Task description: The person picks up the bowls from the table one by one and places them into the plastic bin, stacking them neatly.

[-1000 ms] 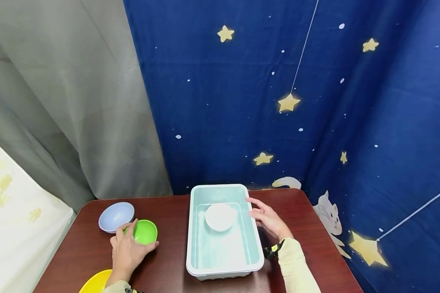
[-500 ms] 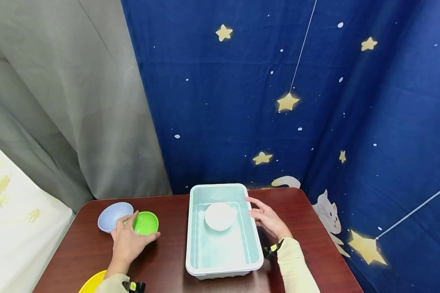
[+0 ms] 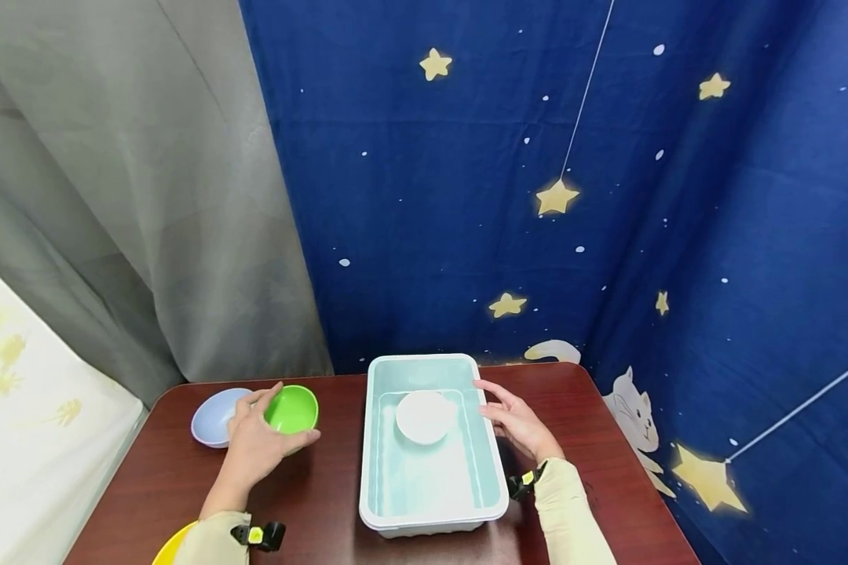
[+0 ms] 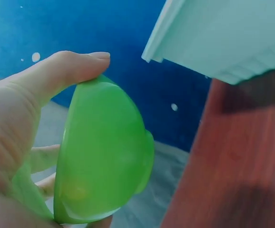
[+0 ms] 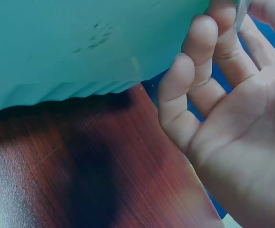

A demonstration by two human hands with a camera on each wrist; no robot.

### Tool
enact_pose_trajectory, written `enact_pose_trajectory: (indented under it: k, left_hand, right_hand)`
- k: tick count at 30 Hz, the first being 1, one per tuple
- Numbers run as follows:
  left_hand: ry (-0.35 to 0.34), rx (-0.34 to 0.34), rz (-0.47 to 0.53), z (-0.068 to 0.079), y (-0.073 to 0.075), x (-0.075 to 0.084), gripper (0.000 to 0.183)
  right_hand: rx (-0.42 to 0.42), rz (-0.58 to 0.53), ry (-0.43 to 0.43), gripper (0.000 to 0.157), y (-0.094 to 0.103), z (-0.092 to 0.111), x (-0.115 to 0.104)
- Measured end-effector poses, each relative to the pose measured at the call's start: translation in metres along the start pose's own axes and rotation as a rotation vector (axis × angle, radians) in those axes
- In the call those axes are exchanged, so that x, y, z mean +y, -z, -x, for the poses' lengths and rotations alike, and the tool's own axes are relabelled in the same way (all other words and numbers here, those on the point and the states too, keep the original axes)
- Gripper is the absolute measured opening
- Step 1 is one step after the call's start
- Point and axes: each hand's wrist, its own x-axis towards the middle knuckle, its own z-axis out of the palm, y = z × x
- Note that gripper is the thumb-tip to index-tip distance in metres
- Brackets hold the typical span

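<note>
My left hand [image 3: 257, 439] grips a small green bowl [image 3: 293, 410] by its rim, thumb on one side and fingers on the other. In the left wrist view, the green bowl [image 4: 102, 152] is tipped on its side, held off the table. My right hand [image 3: 519, 424] holds the right rim of a pale teal plastic bin [image 3: 434, 502]. Its curled fingers [image 5: 178, 88] lie against the bin's outer wall [image 5: 80, 47] in the right wrist view. Inside the bin sits a white bowl [image 3: 424, 417].
A light blue bowl [image 3: 213, 420] stands at the table's back left, partly behind my left hand. A yellow bowl [image 3: 171, 545] shows at the front left, mostly covered by the sleeve. Curtains hang behind the brown table [image 3: 332, 502].
My left hand has lifted the green bowl and carried it away from me and slightly right, tilting it. The right hand and the bin have stayed put.
</note>
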Motion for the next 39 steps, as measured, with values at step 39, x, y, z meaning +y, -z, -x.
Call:
enact_pose_trajectory:
  k: [39]
  left_hand:
    - [-0.165, -0.158, 0.037, -0.010, 0.000, 0.088, 0.108]
  right_hand:
    - [0.017, 0.103, -0.107, 0.066, 0.009, -0.004, -0.011]
